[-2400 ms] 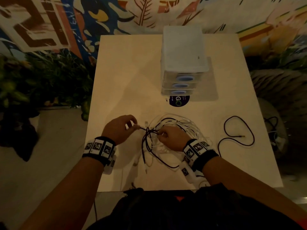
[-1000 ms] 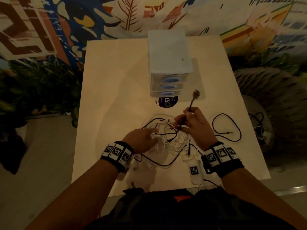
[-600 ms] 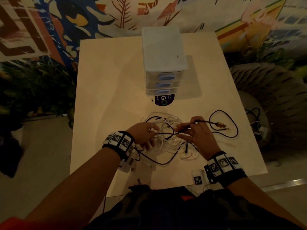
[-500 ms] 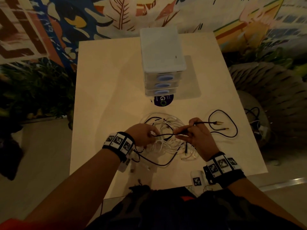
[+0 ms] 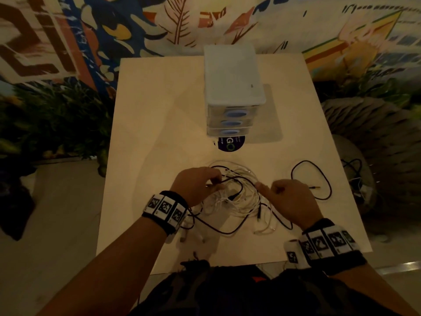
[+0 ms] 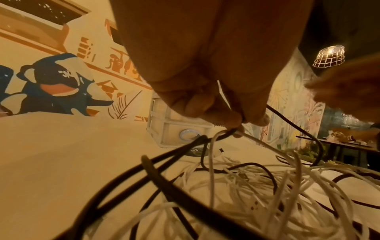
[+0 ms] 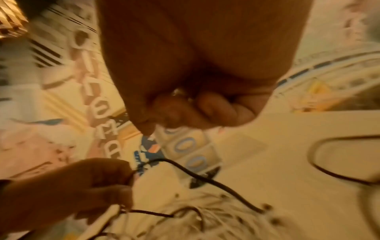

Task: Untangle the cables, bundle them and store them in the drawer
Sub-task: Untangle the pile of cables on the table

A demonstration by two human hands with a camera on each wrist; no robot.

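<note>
A tangle of white and black cables (image 5: 237, 201) lies on the near half of the pale table (image 5: 159, 133). My left hand (image 5: 200, 183) sits on the tangle's left side. In the left wrist view its fingertips (image 6: 236, 120) pinch a black cable and a white cable together. My right hand (image 5: 287, 197) hovers at the tangle's right edge with its fingers curled into a fist (image 7: 195, 110). No cable runs out of it, and a small glint shows among the fingers. A loose black cable loop (image 5: 315, 187) lies apart at the right. The drawer unit (image 5: 232, 87) stands behind with all drawers closed.
A round dark sticker (image 5: 231, 143) lies on the table just in front of the drawers. Plants (image 5: 57, 124) stand off the left edge. A woven pouf (image 5: 376, 137) with more cables (image 5: 355, 169) sits off the right edge. The table's near edge is at my waist.
My right hand raised a black cable end, carried it right towards the loose loop, let go and came back as a fist. My left hand kept its hold on the tangle.
</note>
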